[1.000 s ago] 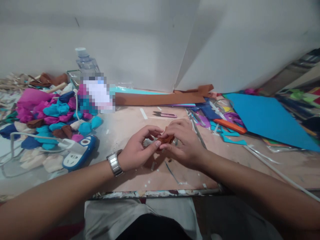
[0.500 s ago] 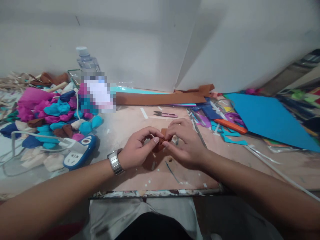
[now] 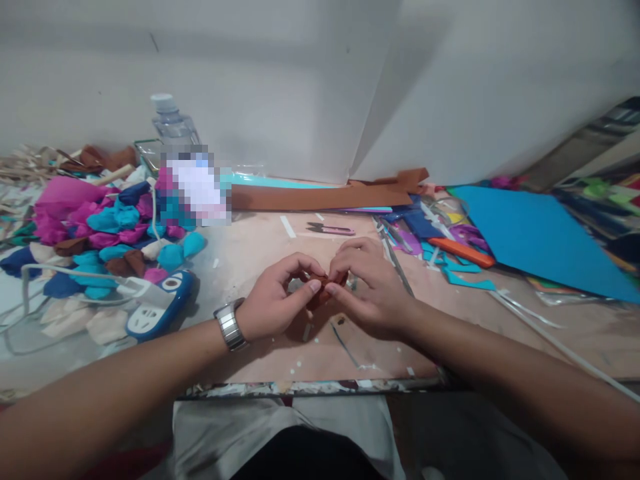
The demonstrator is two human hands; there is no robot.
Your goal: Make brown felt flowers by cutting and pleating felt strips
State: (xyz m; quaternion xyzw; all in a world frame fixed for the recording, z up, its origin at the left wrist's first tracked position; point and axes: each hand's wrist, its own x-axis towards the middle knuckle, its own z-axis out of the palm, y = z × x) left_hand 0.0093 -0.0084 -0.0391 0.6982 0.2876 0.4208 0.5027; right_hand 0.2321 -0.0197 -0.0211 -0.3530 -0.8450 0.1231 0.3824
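Between my two hands is a small piece of brown crepe paper (image 3: 320,298), pinched and partly hidden by the fingers. My left hand (image 3: 280,293), with a metal watch on the wrist, closes thumb and fingers on its left side. From the right, my right hand (image 3: 375,287) pinches the same piece, thumb and fingertips almost meeting those of the left. Just beyond the hands, a pair of thread snips (image 3: 331,229) lies on the table. Farther back rests a long brown strip (image 3: 320,197).
Crumpled coloured paper pieces (image 3: 105,227) are heaped at left, beside a blue-and-white power strip (image 3: 160,310) with a white cable. A water bottle (image 3: 173,123) stands behind. At right lie an orange cutter (image 3: 463,253) and a blue sheet (image 3: 540,233).
The upper part of the brown piece, which stuck up between the fingers, is now folded or gathered down. Both hands stay in almost the same place.
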